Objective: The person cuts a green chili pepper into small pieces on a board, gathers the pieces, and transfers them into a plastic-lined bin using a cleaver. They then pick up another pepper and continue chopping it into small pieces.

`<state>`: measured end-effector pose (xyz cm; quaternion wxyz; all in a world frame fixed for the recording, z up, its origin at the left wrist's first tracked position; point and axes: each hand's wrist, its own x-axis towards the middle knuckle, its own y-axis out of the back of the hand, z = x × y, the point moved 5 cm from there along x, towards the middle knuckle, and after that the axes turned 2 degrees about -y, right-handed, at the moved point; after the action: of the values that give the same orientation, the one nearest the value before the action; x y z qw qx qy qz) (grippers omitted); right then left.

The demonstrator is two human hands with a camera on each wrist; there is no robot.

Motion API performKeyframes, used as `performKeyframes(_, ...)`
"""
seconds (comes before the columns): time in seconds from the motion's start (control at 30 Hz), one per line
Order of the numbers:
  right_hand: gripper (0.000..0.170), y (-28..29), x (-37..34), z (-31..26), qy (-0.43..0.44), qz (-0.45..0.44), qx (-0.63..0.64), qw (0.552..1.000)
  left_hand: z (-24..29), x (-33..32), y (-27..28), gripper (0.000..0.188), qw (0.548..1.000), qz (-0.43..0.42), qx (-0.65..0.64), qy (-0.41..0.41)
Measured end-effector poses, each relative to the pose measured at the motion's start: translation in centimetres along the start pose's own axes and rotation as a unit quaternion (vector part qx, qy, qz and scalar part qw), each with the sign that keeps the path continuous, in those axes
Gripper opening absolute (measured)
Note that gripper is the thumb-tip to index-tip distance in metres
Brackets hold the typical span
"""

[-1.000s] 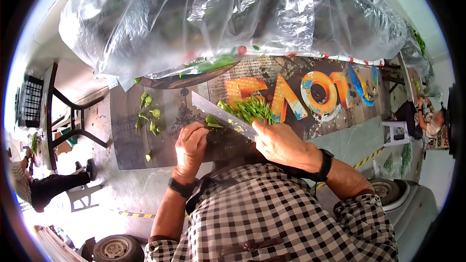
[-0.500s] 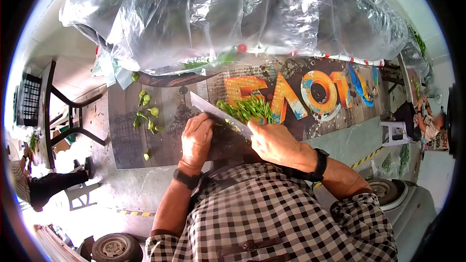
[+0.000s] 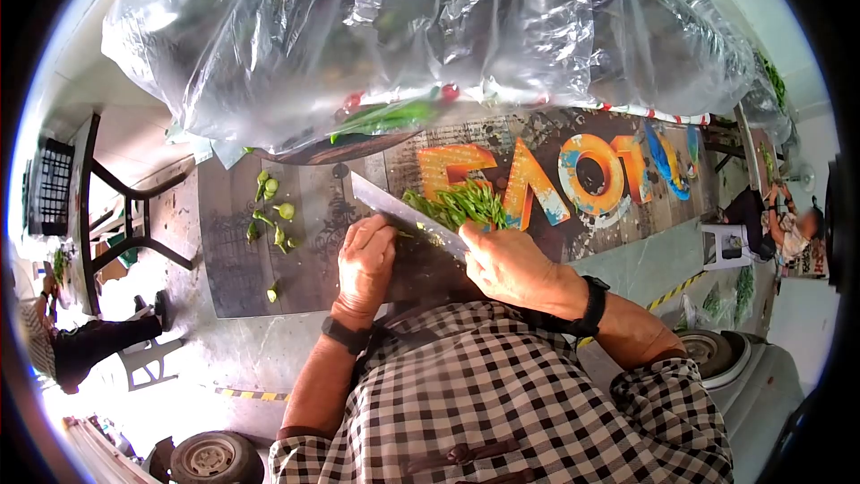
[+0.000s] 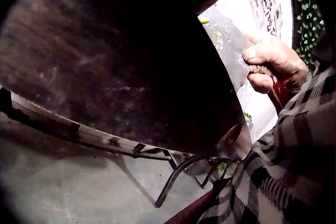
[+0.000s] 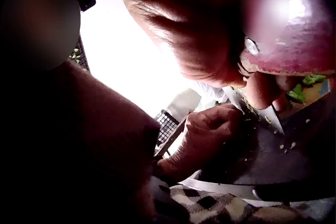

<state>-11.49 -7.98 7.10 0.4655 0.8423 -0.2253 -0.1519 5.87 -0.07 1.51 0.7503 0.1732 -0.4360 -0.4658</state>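
Observation:
My right hand [image 3: 515, 264] grips a broad-bladed knife [image 3: 385, 199], its blade slanting up and to the left over the dark tabletop. Small pale seeds cling to the blade [image 4: 227, 37] in the left wrist view. Close against the near side of the blade, my left hand [image 3: 365, 271] has its fingers curled over a piece of green pepper [image 3: 405, 234], mostly hidden beneath them. Beyond the blade lies a heap of thin green pepper strips [image 3: 466, 204]. Several green stem ends [image 3: 285, 211] are scattered on the table to the left.
A large clear plastic bag [image 3: 430, 36] of vegetables fills the table's far side. The table [image 3: 233, 278] has bright painted letters on its right part. Other people sit at both sides, one by a white stool [image 3: 724, 246]. A black crate [image 3: 55, 184] stands far left.
My left hand has moved up and right to the blade, its fingers covering the green piece that showed beside it. The knife and right hand have shifted only slightly.

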Motion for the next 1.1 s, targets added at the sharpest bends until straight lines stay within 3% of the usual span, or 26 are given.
performKeyframes(0.1,0.025,0.4,0.1,-0.7,0.056,-0.026,-0.079,0.995,0.1,0.0,0.1,0.019,1.0,-0.01,-0.004,0.004)
performKeyframes(0.2,0.03,1.1,0.3,-1.2,0.056,-0.051,-0.108,0.991,0.3,0.4,0.4,0.018,1.0,-0.013,-0.008,0.015)
performKeyframes(0.5,0.02,1.0,1.5,-1.3,0.043,-0.071,0.014,0.996,0.4,0.6,0.5,0.02,1.0,-0.01,-0.014,0.017)
performKeyframes(0.7,0.019,0.6,2.9,-2.3,0.049,-0.06,-0.014,0.997,0.4,0.6,0.3,0.02,1.0,-0.003,-0.01,0.017)
performKeyframes(0.93,0.016,-0.7,2.8,-1.3,0.089,0.029,-0.011,0.996,0.5,0.5,0.4,0.018,1.0,-0.001,-0.008,0.012)
performKeyframes(0.97,0.017,-0.5,2.2,-0.5,0.082,0.022,0.035,0.996,0.5,0.5,0.4,0.017,1.0,0.001,-0.005,0.013)
performKeyframes(1.1,0.019,0.1,0.2,1.3,0.027,-0.006,0.016,0.999,0.3,0.1,0.2,0.016,1.0,0.017,0.002,0.001)
